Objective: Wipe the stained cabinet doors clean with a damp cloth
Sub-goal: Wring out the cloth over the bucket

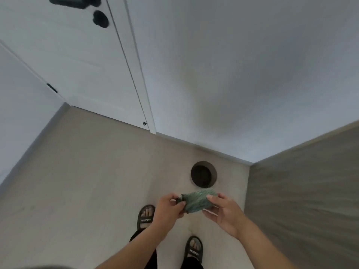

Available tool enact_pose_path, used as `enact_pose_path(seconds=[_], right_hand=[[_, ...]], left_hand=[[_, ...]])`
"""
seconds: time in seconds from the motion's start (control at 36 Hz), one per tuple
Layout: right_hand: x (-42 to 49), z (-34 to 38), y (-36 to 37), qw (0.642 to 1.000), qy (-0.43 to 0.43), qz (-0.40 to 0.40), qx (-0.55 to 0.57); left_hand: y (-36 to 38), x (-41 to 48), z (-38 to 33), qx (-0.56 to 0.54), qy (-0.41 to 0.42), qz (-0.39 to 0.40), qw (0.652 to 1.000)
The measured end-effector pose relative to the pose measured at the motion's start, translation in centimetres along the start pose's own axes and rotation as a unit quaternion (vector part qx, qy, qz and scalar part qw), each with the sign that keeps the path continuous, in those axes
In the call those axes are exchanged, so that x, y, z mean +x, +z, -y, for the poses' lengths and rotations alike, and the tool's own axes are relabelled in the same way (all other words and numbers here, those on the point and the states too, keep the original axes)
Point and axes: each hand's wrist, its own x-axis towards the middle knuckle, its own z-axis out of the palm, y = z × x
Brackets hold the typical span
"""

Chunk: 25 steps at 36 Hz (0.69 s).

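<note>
You stood in what looked like a home, in a hallway corner by a white door (77, 61) with a black lever handle (66, 0). Right of that door ran a plain white wall (233, 74), and farther right a grey wood-grain panel (301, 191). Below the door lay pale floor (87, 181), with a round dark bin (203, 174) right of it, and you wore black slippers (146, 216).

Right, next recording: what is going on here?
A person in black slippers stands in a corner, looking down. The left hand and the right hand each pinch one end of a small bunched green cloth, held in the air in front of the body. It touches no surface, so wiping has not begun. A white door is ahead on the left, a grey wood-grain panel is on the right, and a round dark object sits on the floor.
</note>
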Motion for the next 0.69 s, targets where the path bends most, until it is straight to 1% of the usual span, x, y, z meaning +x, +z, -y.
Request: enact_pose_path(seconds=[0.06,0.08,0.17,0.22,0.25,0.31,0.36,0.39,0.44,0.5,0.56,0.61,0.64,0.67,0.69], right_hand=[[3.8,0.5,-0.8,0.999,-0.001,-0.044,0.013],[4.6,0.7,-0.8,0.998,0.002,-0.059,0.013],[10.8,0.1,-2.6,0.991,0.006,-0.127,0.044],[14.3,0.2,-3.5,0.986,0.014,-0.147,0.073],[17.7,-0.1,-4.6,0.983,0.017,-0.152,0.101],[21.0,-0.2,-5.7,0.979,0.01,-0.165,0.12],[24.6,-0.2,-6.5,0.979,-0.005,-0.176,0.101],[27.3,-0.6,-7.3,0.979,-0.016,-0.185,0.08],[31.5,-0.7,-8.4,0.973,-0.051,-0.226,0.005],[36.8,-1.1,-10.1,0.945,-0.075,-0.3,-0.105],[42.8,-2.2,-12.3,0.917,-0.088,-0.348,-0.174],[46.0,-2.6,-12.4,0.904,-0.096,-0.353,-0.222],[47.5,-3.1,-12.5,0.891,-0.102,-0.347,-0.275],[49.6,-3.9,-13.2,0.868,-0.105,-0.34,-0.347],[52.1,-5.1,-14.2,0.836,-0.11,-0.338,-0.418]], left_hand=[[1.1,5.6,0.0,0.031,-0.001,0.043,0.999],[1.4,6.9,-0.1,0.04,-0.002,0.051,0.998],[3.4,14.6,2.0,0.05,-0.009,0.084,0.995],[4.3,18.4,3.1,0.059,-0.005,0.085,0.995],[5.1,21.8,4.3,0.074,0.001,0.09,0.993],[5.9,25.0,5.0,0.11,0.01,0.1,0.989],[6.4,28.2,5.5,0.142,0.013,0.106,0.984],[6.5,30.4,6.4,0.16,0.017,0.104,0.982],[6.5,33.6,7.4,0.184,0.021,0.088,0.979],[7.0,37.7,9.3,0.205,0.013,0.063,0.977],[8.4,42.3,12.5,0.229,-0.002,0.032,0.973],[9.2,44.5,13.1,0.248,-0.014,0.01,0.969],[9.7,45.6,13.7,0.255,-0.011,0.005,0.967],[10.5,47.0,14.7,0.257,-0.014,0.007,0.966],[11.5,49.0,16.3,0.247,-0.017,0.006,0.969]])
